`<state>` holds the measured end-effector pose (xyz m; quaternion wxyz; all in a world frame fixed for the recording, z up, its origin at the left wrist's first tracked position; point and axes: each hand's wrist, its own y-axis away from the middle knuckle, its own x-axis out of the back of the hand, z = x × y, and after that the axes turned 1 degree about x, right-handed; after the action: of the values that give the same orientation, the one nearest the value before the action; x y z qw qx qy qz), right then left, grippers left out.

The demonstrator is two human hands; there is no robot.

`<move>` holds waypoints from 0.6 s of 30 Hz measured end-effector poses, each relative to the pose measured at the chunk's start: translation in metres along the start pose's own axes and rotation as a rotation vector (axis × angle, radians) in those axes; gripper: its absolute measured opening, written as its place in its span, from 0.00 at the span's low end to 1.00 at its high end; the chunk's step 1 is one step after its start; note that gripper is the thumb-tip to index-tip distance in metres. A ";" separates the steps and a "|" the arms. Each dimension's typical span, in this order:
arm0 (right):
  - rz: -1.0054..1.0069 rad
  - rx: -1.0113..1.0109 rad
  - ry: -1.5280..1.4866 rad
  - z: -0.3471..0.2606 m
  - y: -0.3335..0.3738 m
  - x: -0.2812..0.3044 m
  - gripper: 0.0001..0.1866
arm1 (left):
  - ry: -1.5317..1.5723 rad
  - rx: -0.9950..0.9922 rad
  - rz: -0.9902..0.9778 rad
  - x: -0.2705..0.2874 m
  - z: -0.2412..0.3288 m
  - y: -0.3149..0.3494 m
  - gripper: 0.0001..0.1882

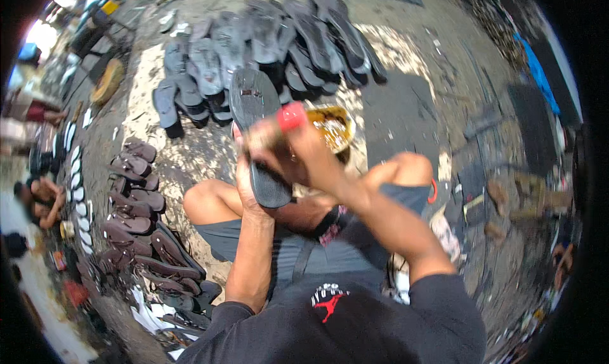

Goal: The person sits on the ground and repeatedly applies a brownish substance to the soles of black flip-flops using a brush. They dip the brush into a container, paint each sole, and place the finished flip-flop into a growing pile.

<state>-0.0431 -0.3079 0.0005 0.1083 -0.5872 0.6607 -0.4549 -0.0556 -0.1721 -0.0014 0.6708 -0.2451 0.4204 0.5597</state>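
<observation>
Your left hand (244,181) is closed around the edge of a dark sole (249,99), supporting it from the left and from beneath. The sole stands lengthwise before you, its broad end beyond your left hand and its narrower end just to the right of that wrist. A small dark mark shows near the broad end.

Your right hand (297,153) is curled over the middle of the sole, fingers wrapped about a red-ended tool (292,116) — motion blur hides its working end, and contact with the sole cannot be confirmed.

Just beyond your right hand, and to its right, sits a yellow container (351,129) holding a glossy amber liquid (331,133). Farther to the right of that hand lies a flat dark mat (401,119).

Well beyond both hands, overlapping dark soles (263,37) are piled in a broad row across a pale, mottled sheet (143,85). To the left of your left hand runs a line of brown sandals (135,202), and farther out that way, a row of white pieces (79,202) — another person (49,199) sits past them.
</observation>
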 end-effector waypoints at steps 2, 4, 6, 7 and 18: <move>-0.102 -0.326 -0.435 -0.054 0.036 0.002 0.15 | 0.168 0.263 0.063 0.041 0.020 -0.032 0.29; -0.185 -0.663 -0.614 -0.078 0.040 0.026 0.14 | 0.126 0.111 0.168 0.054 0.022 -0.055 0.28; -0.050 -0.708 -0.467 -0.075 0.039 0.052 0.13 | 0.239 0.169 0.098 0.091 0.047 -0.087 0.29; 0.119 -0.721 -0.426 -0.070 0.036 0.065 0.13 | 0.243 0.199 0.052 0.108 0.071 -0.101 0.29; 0.469 -0.915 -0.144 -0.032 0.046 0.120 0.18 | -0.439 0.121 0.502 0.195 0.199 -0.239 0.36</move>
<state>-0.1304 -0.4025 0.0325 -0.0152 -0.4404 0.8967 -0.0412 0.2345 0.0328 -0.0937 0.5999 0.0328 0.3457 0.7208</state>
